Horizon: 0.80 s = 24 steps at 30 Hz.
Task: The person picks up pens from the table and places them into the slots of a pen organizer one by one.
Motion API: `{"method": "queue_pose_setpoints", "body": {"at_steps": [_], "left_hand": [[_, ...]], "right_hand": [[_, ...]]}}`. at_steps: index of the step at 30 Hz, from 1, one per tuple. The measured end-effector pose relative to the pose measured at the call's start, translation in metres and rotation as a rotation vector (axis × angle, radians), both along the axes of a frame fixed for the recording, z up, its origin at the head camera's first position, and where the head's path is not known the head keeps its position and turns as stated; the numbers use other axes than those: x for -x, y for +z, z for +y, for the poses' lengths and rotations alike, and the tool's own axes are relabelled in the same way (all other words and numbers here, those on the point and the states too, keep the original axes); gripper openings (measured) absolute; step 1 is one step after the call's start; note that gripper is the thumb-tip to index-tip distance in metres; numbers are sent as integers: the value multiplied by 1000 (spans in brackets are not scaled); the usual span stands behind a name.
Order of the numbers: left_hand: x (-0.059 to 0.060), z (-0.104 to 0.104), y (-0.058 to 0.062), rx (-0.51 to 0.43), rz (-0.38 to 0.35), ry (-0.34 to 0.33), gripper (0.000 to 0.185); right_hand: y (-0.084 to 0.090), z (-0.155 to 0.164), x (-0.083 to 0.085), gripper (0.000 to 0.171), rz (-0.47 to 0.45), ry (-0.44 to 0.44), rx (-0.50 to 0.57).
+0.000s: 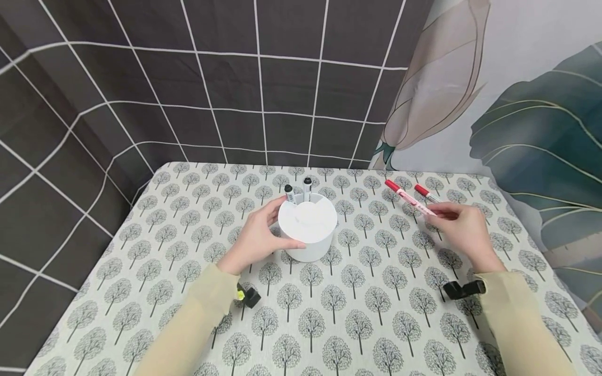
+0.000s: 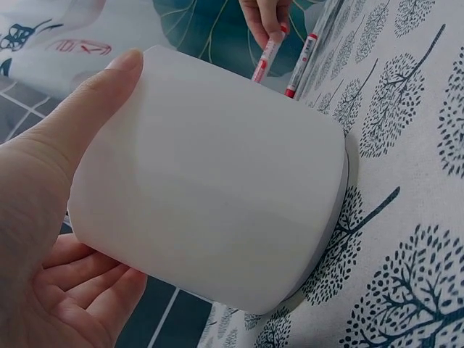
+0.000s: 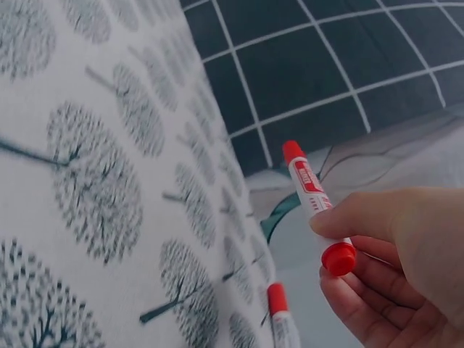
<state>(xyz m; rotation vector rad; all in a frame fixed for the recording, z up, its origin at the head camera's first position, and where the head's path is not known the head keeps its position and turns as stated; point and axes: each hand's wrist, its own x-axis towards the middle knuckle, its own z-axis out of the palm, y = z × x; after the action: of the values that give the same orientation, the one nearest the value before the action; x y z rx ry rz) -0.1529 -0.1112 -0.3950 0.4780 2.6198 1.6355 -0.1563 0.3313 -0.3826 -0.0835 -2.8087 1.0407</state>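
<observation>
Red marker (image 1: 408,198) sits pinched in your right hand (image 1: 463,230) — your left hand (image 1: 256,241) grips the white pen holder (image 1: 308,231).

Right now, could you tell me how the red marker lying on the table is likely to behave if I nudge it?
The red marker looks round and slim, so it would probably roll across the tablecloth. It seems stiff plastic, likely light and not fragile. The cloth may slow it a little.
</observation>
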Motion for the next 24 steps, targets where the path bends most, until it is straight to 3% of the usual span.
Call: {"method": "queue_pose_setpoints", "body": {"at_steps": [24], "left_hand": [[0, 0, -1, -3, -6, 6, 119]], "right_hand": [[52, -60, -13, 33, 137, 31, 231]]}}
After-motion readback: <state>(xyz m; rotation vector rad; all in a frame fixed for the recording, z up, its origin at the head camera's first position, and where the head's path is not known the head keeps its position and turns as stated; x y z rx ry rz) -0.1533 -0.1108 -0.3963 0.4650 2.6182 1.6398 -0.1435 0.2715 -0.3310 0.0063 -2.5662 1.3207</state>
